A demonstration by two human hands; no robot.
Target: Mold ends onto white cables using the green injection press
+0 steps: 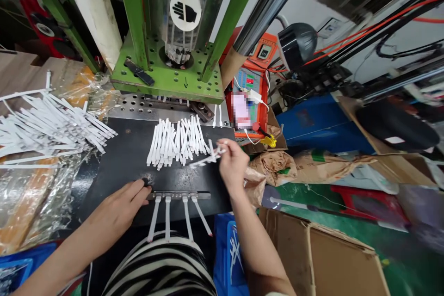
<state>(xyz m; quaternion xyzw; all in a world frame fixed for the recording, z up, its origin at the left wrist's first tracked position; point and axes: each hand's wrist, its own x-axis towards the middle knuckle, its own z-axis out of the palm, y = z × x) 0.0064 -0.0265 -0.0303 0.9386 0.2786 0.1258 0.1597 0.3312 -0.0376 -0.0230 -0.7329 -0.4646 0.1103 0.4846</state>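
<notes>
My left hand [123,203] is closed on the left end of a narrow metal bar [204,195] lying near the front edge of the black work surface. Several white strips [167,217] hang from slots in this bar towards my body. To the right, my right hand [233,164] pinches small white plastic pieces [211,157] between thumb and fingers. They are slightly blurred, so their exact kind is unclear. A row of loose white strips [176,141] with wider ends lies just beyond the bar, beside the held pieces.
A green press [169,85] stands directly behind the strips. At left lies a large heap of white strips [52,122] on plastic wrap. An orange control box [249,101], a cardboard box [312,249] and a blue bin [229,259] are on the right.
</notes>
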